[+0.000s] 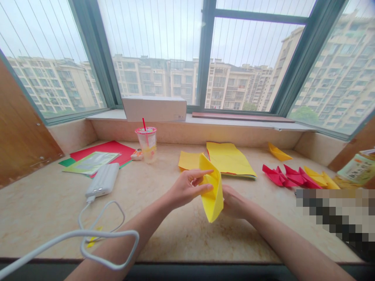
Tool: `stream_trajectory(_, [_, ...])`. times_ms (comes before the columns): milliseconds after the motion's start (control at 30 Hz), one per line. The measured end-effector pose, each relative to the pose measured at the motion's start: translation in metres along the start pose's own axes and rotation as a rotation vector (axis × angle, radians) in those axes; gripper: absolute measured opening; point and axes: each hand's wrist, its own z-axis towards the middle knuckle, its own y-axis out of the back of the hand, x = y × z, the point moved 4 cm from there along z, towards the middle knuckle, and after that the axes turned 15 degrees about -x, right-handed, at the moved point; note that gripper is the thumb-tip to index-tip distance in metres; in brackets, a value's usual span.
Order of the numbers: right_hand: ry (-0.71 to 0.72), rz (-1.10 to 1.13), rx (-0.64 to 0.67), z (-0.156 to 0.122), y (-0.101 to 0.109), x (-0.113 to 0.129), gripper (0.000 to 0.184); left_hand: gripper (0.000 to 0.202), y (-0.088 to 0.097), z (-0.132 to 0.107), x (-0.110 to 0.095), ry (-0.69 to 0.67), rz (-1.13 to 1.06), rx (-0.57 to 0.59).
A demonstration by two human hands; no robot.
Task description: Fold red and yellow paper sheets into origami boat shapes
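Observation:
A folded yellow paper boat (pixel 216 203) is held up over the counter, its long side turned upright. My left hand (pixel 189 186) grips it from the left, with the index finger and thumb reaching into its opening. Behind its right side is my right hand (pixel 233 203); its fingers are mostly hidden by the paper, and it supports the boat there. Just beyond lie a yellow-orange paper square (pixel 191 159) and a stack of yellow paper (pixel 231 158).
Red paper boats (pixel 299 176), yellow ones (pixel 319 177) and an orange boat (pixel 278 151) sit at right, near a bottle (pixel 359 168). At left are red sheets (pixel 102 150), a power bank (pixel 103 180) with a looping white cable (pixel 111 234), and a drink cup (pixel 148 144).

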Motion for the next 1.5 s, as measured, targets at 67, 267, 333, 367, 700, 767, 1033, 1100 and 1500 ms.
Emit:
stream_trajectory(67, [0.023, -0.011, -0.024, 0.0, 0.0, 0.001, 0.032, 0.044, 0.0, 0.0, -0.001, 0.01, -0.004, 0.008])
stream_trajectory(267, [0.037, 0.038, -0.116, 0.001, 0.004, 0.006, 0.036, 0.045, -0.003, -0.003, 0.004, 0.054, -0.052, 0.036])
stream_trajectory(333, [0.027, 0.043, -0.104, 0.002, 0.005, 0.007, 0.036, 0.048, -0.005, -0.004, 0.009, 0.078, -0.066, 0.029])
stream_trajectory(367, [0.028, 0.036, -0.11, 0.002, 0.005, 0.008, 0.035, 0.05, -0.005, -0.004, 0.012, 0.092, -0.072, 0.02])
stream_trajectory(700, [0.053, -0.001, -0.136, 0.004, 0.007, 0.012, 0.029, 0.056, -0.002, -0.002, 0.012, 0.04, -0.027, -0.065])
stream_trajectory(767, [0.055, -0.003, -0.126, 0.003, 0.007, 0.013, 0.029, 0.053, -0.002, -0.002, 0.01, 0.018, 0.002, -0.036])
stream_trajectory(1033, [0.064, -0.001, -0.084, 0.001, 0.005, 0.011, 0.027, 0.046, 0.0, -0.002, 0.005, -0.028, 0.049, 0.012])
stream_trajectory(1100, [0.071, -0.001, -0.081, 0.001, 0.004, 0.01, 0.027, 0.045, 0.0, -0.002, 0.005, -0.035, 0.046, 0.01])
stream_trajectory(1500, [0.052, 0.024, -0.139, 0.001, 0.007, 0.008, 0.026, 0.054, -0.002, -0.002, 0.029, 0.067, -0.052, -0.033])
